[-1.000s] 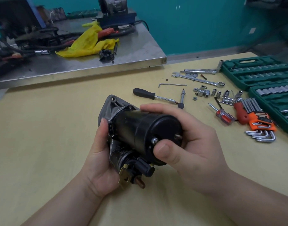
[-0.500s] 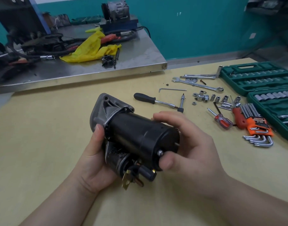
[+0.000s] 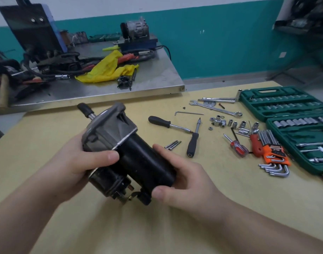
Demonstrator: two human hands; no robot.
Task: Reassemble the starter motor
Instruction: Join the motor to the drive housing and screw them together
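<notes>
both hands, left hand [image 3: 73,162], right hand [image 3: 184,182], gripping starter motor [image 3: 135,158]

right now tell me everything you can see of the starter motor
The starter motor has a black cylindrical body and a grey cast-metal nose housing, with a smaller dark cylinder bearing terminals slung beneath. It is held tilted above the table, nose pointing away. The left hand grips the housing; the right hand cups the body's rear end.

left hand [image 3: 78,162]: fingers curled, gripping | right hand [image 3: 184,182]: fingers curled, gripping
</notes>
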